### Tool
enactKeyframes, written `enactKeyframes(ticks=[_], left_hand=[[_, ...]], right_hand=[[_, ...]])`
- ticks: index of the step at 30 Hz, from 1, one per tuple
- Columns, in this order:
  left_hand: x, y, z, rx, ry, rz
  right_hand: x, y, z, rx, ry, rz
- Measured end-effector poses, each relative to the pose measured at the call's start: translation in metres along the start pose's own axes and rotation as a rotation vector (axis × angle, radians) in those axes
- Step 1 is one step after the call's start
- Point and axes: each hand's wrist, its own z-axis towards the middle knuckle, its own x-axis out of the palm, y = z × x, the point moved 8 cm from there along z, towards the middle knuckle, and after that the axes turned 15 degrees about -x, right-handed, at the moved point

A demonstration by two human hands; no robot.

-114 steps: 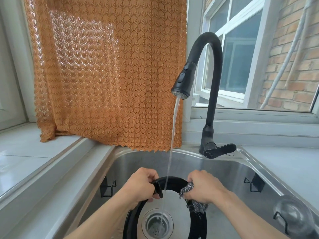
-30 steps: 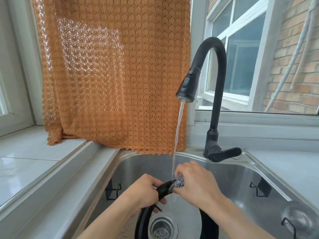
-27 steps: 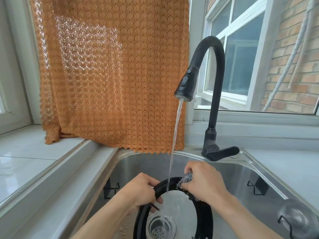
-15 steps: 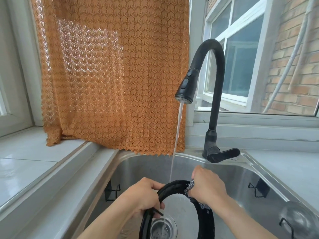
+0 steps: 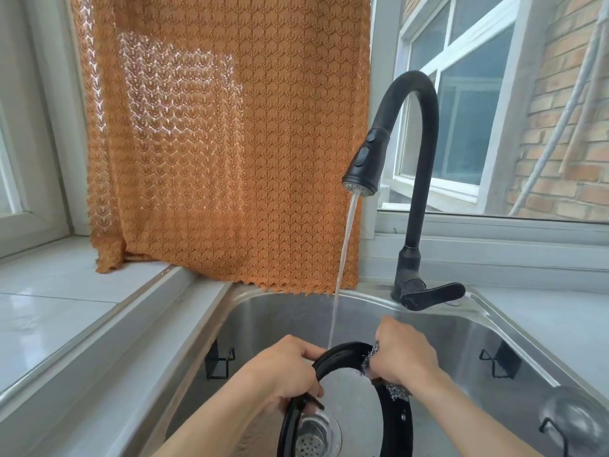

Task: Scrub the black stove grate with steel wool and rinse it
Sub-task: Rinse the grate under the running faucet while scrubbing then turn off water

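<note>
My right hand (image 5: 403, 357) is squeezing a wad of steel wool (image 5: 397, 390) tight against the top right part of the black stove grate (image 5: 342, 354). My fingers are curled all the way around the wool, so only little shiny bits are peeking out above and below my fist. My left hand (image 5: 285, 374) is gripping the grate too, on its left side, with my fingers wrapped over the rim. I am holding the grate up on its edge inside the sink (image 5: 445, 328), right over the drain (image 5: 311, 437).

The water (image 5: 342, 268) is running down from the black faucet (image 5: 412, 179) and is landing on the top of the grate, between my two hands. So I am scrubbing and wetting it at the same time.

I think I am in the middle of the job. The grate is wet and looking dark and shiny, but I cannot tell how clean it is. I am thinking the lower part, which is cut off at the bottom, may need scrubbing too. A last rinse with no wool in my hand is not yet done.

Now I am counting. One grate. One wad of steel wool. Two hands. One faucet with one handle (image 5: 435, 291). One drain. One orange curtain (image 5: 224, 136) hanging behind the sink. Small black wire hooks (image 5: 219, 361) are sticking on the sink walls, and I am counting three.
</note>
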Motion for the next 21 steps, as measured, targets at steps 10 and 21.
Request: enactKeyframes(ticks=[10,21], left_hand=[[-0.005,0.008,0.005,-0.047,0.019,-0.056],[-0.011,0.014,0.012,-0.108,-0.065,0.076]], right_hand=[[-0.024,-0.013,-0.004,-0.128,-0.094,0.214],[-0.019,0.083,-0.025,-0.773,-0.192,0.285]])
